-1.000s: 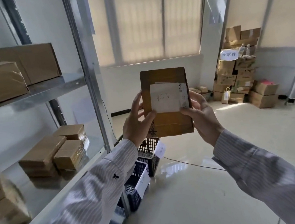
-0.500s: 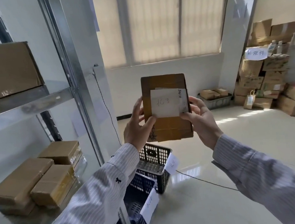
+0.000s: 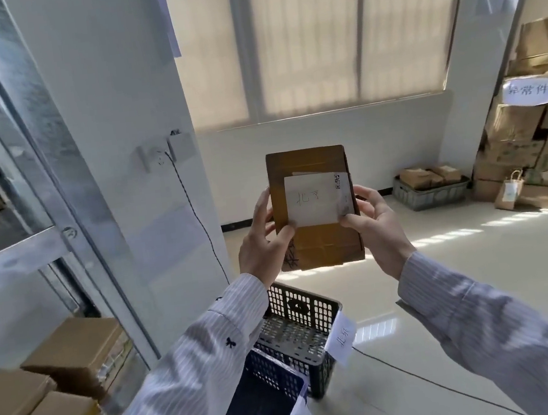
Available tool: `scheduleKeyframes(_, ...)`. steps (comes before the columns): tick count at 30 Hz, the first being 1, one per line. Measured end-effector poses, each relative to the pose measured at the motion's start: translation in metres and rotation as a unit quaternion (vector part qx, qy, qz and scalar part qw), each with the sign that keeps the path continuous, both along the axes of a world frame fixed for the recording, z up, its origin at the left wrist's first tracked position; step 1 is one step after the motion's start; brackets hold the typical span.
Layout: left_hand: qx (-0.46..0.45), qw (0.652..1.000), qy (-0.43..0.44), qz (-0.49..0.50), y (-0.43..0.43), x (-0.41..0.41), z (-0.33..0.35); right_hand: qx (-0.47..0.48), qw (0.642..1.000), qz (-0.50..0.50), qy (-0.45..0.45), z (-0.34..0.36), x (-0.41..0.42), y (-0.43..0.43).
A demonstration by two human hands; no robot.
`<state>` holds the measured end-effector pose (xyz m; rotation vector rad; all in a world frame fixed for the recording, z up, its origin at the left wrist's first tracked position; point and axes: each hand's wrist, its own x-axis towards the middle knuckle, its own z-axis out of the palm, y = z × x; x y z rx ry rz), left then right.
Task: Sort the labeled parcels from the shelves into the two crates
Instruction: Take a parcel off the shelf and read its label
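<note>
I hold a flat brown cardboard parcel [image 3: 319,246] upright at chest height, its white handwritten label [image 3: 311,199] facing me. My left hand [image 3: 262,246] grips its left edge with the thumb on the front. My right hand [image 3: 373,226] grips the right edge, thumb pressed on the label's lower corner. Below the parcel on the floor stand two plastic crates: a black one [image 3: 301,324] with a white tag, and a dark blue one [image 3: 266,411] nearer me, also tagged. Both look empty where they show.
A metal shelf rack [image 3: 39,188] fills the left side, with several brown parcels [image 3: 46,390] on its lower shelf. A grey bin of boxes [image 3: 431,189] and a stack of cartons [image 3: 534,147] sit along the far right wall. A black cable [image 3: 425,382] crosses the floor.
My view has swung to the right, away from the rack, and the crates now lie right under the parcel. Both hands keep the same hold on the parcel.
</note>
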<state>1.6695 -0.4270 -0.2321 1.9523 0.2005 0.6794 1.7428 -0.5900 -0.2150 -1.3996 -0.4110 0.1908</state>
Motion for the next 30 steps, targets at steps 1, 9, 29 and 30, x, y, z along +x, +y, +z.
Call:
scheduleKeyframes(1,0.001,1.0,0.001,0.003,0.0,0.012,-0.001,0.003,1.0,0.003,0.007,-0.002,0.014,0.002)
scheduleKeyframes(9,-0.019,0.998,0.012,0.056,0.002,0.11,-0.01,-0.024,0.998,0.053,0.019,-0.008,0.132,0.015)
scheduleKeyframes(29,-0.103,0.951,0.045,0.287,0.05,0.243,-0.032,-0.069,0.955,0.285,0.05,-0.027,0.321,0.114)
scheduleKeyframes(30,-0.105,0.947,0.051,0.299,0.059,0.248,-0.034,-0.068,0.953,0.292,0.052,-0.03,0.326,0.125)
